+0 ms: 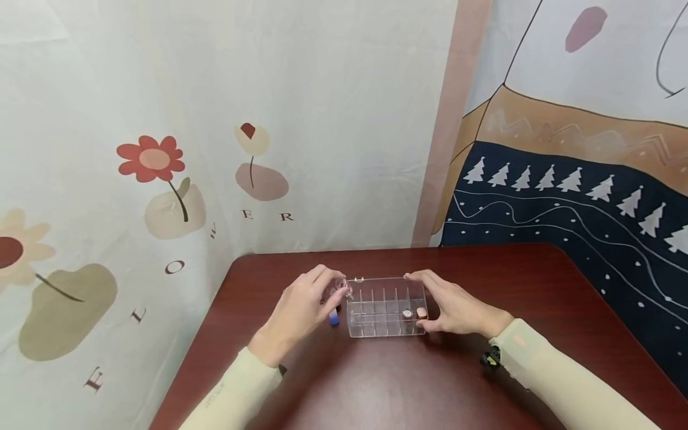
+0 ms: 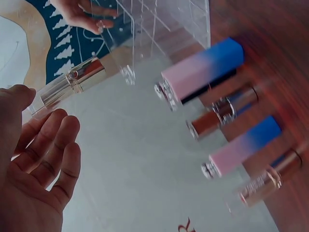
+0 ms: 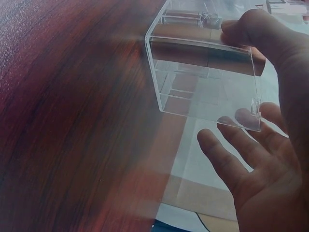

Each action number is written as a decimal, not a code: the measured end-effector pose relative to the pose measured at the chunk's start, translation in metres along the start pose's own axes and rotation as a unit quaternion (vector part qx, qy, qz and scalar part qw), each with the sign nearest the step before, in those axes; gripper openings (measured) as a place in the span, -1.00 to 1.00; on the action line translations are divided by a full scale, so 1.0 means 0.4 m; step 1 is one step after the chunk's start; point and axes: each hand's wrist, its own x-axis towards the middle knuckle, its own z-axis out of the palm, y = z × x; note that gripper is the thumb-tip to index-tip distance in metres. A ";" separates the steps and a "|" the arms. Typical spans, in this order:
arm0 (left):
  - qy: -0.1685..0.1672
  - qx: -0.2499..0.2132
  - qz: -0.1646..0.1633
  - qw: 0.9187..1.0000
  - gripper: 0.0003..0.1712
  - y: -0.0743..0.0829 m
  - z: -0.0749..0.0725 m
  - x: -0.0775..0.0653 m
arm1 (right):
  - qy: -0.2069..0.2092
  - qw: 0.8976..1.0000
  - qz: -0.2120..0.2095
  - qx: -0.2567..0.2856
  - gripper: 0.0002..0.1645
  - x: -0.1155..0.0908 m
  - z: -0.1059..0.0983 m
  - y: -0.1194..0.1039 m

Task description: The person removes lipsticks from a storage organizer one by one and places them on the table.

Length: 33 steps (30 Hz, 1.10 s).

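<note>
My left hand (image 1: 301, 303) pinches a clear-ended lip gloss tube (image 2: 75, 82) by one end, between thumb and fingers, beside the organizer's left end. The organizer (image 1: 376, 325) is a clear plastic box with two rows of small compartments. At its right end, my right hand (image 1: 457, 307) holds it, thumb at the near corner and fingers at the far side. Two tubes stand in the front row at the right: a silver-topped one (image 1: 407, 313) and a rose-brown lipstick (image 1: 421, 312), whose side shows through the wall in the right wrist view.
Left of the organizer, several tubes stand in a line: a wide pink-and-blue lipstick (image 2: 203, 70), a brown gloss tube (image 2: 205, 124), a slim pink-and-blue lipstick (image 2: 246, 147) and a rose-gold tube (image 2: 263, 186). The dark red table (image 1: 387, 382) meets printed cloth (image 1: 344, 149) behind.
</note>
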 end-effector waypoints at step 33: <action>-0.043 0.032 -0.099 0.994 -0.84 -0.099 -0.055 -0.101 | 0.023 0.999 -0.041 -0.012 0.25 -0.001 0.004 0.009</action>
